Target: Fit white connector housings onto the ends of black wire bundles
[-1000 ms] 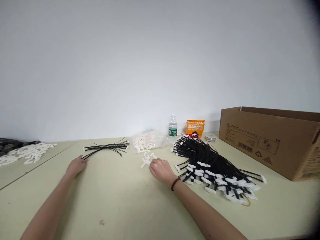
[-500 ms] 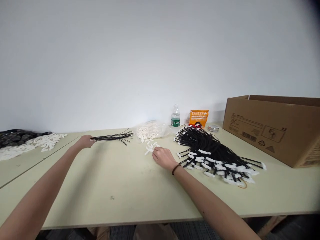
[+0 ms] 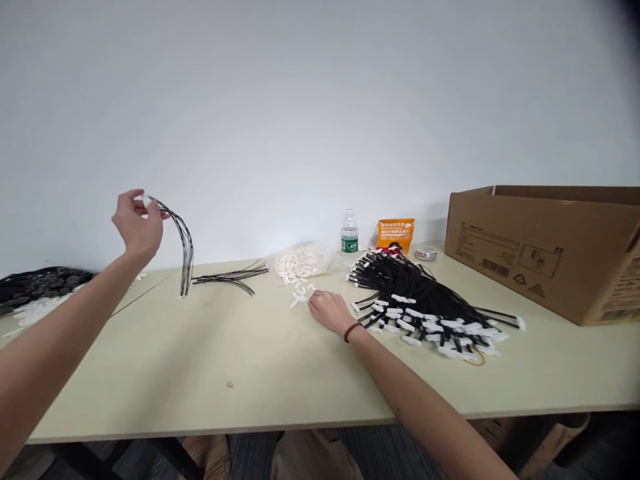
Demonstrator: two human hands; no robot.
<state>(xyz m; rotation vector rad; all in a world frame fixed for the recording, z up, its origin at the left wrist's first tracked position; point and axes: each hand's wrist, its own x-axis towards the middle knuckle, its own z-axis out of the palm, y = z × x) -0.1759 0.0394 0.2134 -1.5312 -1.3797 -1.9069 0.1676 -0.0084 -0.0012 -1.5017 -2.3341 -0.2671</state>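
Note:
Raised above the table at the left, my left hand pinches the white connector end of a black wire harness. Its thin wires arch over and hang down, with small white tips at the bottom. Below and to its right lies a loose bundle of black wires. My right hand rests on the table with its fingers curled together, beside a few small white connectors. Whatever its fingertips hold, if anything, is hidden. Behind these is a clear plastic bag of white connectors.
A large pile of black wire harnesses with white connectors lies right of centre. Behind it stand a water bottle, an orange packet and a round tin. A cardboard box fills the right; more black harnesses lie far left.
My left hand has risen up and left from the loose bundle, lifting a black wire harness off it. My right hand has stayed nearly in place. The view has shifted slightly.

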